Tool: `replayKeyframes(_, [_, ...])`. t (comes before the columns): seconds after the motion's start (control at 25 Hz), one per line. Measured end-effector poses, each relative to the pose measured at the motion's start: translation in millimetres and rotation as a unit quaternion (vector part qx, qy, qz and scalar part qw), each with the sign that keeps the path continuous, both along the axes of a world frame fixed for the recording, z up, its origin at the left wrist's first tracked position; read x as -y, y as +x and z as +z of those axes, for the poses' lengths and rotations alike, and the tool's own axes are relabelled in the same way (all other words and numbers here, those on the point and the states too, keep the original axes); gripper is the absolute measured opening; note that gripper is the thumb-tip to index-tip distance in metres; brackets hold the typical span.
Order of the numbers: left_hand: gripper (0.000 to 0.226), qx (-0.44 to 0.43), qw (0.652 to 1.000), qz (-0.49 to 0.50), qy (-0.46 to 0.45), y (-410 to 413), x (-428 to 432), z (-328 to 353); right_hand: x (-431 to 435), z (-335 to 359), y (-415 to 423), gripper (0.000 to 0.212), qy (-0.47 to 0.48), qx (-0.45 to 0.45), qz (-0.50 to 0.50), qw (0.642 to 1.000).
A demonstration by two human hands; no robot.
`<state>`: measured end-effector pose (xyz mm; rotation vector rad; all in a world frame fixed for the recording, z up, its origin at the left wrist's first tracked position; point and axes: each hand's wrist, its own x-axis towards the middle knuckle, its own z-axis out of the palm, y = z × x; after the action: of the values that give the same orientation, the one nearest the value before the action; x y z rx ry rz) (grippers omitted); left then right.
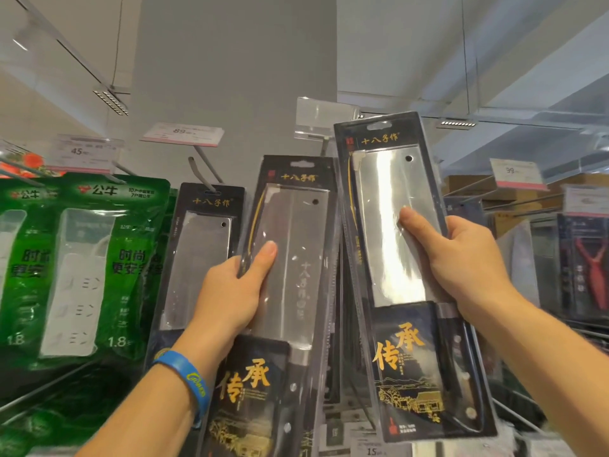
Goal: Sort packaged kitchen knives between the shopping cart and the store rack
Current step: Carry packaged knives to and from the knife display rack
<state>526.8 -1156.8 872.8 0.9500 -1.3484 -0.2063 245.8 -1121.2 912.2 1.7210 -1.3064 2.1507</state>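
Head view: left hand (237, 291) grips a cleaver pack (293, 245) by its left edge, thumb on the blister, mid-rack (205, 164). Right hand (461, 258) grips second cleaver pack (392, 206), held higher, just beside it. Third pack (201, 258) hangs on the rack, left of both.

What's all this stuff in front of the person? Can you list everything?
left cleaver pack: one, black, centre, held lower.
right cleaver pack: one, black, right of centre, held higher.
hanging cleaver pack: one, black, rack hook, left of centre.
power-strip packs: two, green, far left.
price tags: at least four, white-pink, above the hooks.
wristband: one, blue, left wrist.
left hand: one, grips left cleaver pack.
right hand: one, grips right cleaver pack.
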Motion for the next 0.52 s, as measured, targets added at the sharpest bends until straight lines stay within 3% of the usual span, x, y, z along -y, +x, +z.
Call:
replayKeyframes(0.2, [0.071,0.053,0.998,0.025,-0.006,-4,7,12,6,4,10,0.093,0.018,0.019,-0.019,0.999])
replayKeyframes(0.32, [0.082,0.052,0.996,0.048,0.059,-8,33,10,3,0,12,0.101,0.03,0.015,-0.006,0.999])
replayKeyframes(0.52, [0.091,0.041,0.977,-0.053,0.203,-35,73,12,2,-7,18,0.101,0.044,0.021,0.018,0.999])
